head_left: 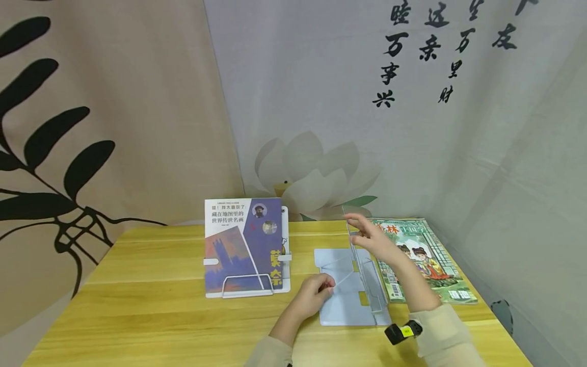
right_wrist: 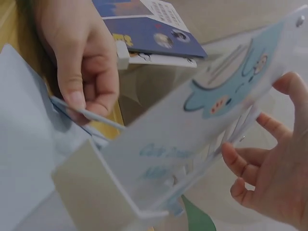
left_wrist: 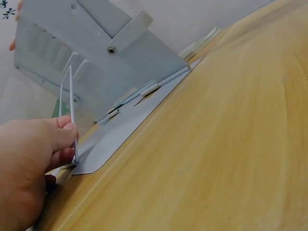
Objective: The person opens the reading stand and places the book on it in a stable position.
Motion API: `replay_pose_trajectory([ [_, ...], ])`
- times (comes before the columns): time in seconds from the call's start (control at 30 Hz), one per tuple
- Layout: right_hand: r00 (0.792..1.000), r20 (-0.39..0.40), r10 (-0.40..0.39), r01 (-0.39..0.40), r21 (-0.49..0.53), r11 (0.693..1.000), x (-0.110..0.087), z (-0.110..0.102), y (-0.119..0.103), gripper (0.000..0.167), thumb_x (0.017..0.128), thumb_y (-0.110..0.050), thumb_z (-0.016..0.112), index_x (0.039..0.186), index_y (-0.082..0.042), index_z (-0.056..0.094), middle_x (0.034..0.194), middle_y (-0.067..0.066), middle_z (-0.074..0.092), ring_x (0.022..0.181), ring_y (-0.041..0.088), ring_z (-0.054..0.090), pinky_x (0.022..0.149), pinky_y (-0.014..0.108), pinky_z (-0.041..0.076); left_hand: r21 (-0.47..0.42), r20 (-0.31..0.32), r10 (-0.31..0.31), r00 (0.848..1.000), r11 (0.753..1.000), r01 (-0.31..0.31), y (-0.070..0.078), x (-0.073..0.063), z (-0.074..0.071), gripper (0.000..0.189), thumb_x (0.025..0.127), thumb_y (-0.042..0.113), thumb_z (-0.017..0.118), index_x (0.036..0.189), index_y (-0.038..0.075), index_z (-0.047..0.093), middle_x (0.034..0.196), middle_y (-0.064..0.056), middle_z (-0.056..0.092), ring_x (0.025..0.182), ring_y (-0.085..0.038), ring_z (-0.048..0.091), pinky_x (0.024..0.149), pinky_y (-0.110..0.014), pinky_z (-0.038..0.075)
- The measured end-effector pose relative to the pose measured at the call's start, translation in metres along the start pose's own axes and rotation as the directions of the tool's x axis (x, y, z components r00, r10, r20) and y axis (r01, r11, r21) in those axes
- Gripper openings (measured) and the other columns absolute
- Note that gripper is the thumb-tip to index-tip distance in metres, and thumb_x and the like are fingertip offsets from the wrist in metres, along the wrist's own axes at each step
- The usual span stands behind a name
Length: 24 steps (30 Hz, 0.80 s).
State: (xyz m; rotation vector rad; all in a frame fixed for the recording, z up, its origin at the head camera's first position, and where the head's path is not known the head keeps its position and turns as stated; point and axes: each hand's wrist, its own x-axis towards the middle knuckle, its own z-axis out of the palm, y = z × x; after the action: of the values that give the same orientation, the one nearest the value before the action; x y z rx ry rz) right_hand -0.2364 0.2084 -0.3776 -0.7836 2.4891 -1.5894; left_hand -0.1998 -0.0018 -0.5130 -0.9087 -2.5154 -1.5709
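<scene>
A pale metal book stand (head_left: 341, 312) lies with its base flat on the table and its back panel (right_wrist: 163, 130) raised on hinges. The panel's front carries a blue cartoon animal and faint lettering. My left hand (head_left: 312, 295) pinches a thin white wire support (left_wrist: 72, 96) between thumb and fingers, low over the base's left edge. On the panel's upper edge, my right hand (head_left: 377, 243) holds it tilted up, fingertips on its rim and back. A folded ledge (right_wrist: 91, 187) juts from the panel's lower end.
Left of the stand, a purple and white book (head_left: 243, 244) stands upright on another white stand (head_left: 286, 275) with a wire front. A green illustrated magazine (head_left: 426, 260) lies to the right, partly behind my right arm. A printed curtain (head_left: 298, 102) hangs behind the wooden table (head_left: 160, 306).
</scene>
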Motion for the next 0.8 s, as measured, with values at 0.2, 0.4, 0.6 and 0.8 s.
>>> replay_pose_trajectory([
  [0.2,0.998,-0.031,0.046,-0.049,-0.091,0.995,0.006,0.013,-0.005,0.052,0.091,-0.014,0.059,0.141,-0.016,0.042,0.144,0.022,0.038,0.088,0.025,0.052,0.072,0.038,0.045,-0.002,0.01,0.016,1.0,1.0,-0.016,-0.002,0.002,0.002,0.007,0.088,-0.004,0.062,0.089,0.003,0.064,0.078,0.007,0.056,0.073,-0.005,0.048,0.068,-0.021,0.045],
  [0.4,0.999,-0.044,0.031,-0.035,-0.104,0.994,0.007,0.016,-0.006,0.054,0.09,-0.013,0.059,0.141,-0.012,0.042,0.143,0.023,0.04,0.083,0.025,0.052,0.068,0.038,0.045,-0.016,0.008,0.02,1.0,1.0,-0.02,-0.002,0.002,0.001,0.008,0.088,-0.004,0.062,0.089,0.003,0.064,0.078,0.006,0.057,0.073,-0.005,0.049,0.069,-0.022,0.045],
  [0.6,0.998,-0.045,0.032,-0.037,-0.101,0.994,0.008,0.016,-0.005,0.053,0.09,-0.014,0.059,0.14,-0.017,0.043,0.143,0.021,0.041,0.082,0.026,0.052,0.068,0.038,0.044,-0.02,0.015,0.027,1.0,0.999,-0.026,-0.003,0.002,0.0,0.007,0.087,-0.004,0.062,0.09,0.003,0.064,0.077,0.007,0.056,0.072,-0.004,0.048,0.068,-0.021,0.045],
  [0.8,0.998,-0.043,0.038,-0.043,-0.124,0.991,0.01,0.017,-0.009,0.054,0.087,-0.014,0.059,0.139,-0.016,0.044,0.142,0.021,0.042,0.082,0.024,0.054,0.067,0.038,0.046,-0.011,0.021,0.037,0.999,0.999,-0.037,-0.005,0.002,-0.001,0.007,0.087,-0.004,0.062,0.09,0.003,0.063,0.078,0.006,0.056,0.073,-0.005,0.049,0.068,-0.022,0.045],
])
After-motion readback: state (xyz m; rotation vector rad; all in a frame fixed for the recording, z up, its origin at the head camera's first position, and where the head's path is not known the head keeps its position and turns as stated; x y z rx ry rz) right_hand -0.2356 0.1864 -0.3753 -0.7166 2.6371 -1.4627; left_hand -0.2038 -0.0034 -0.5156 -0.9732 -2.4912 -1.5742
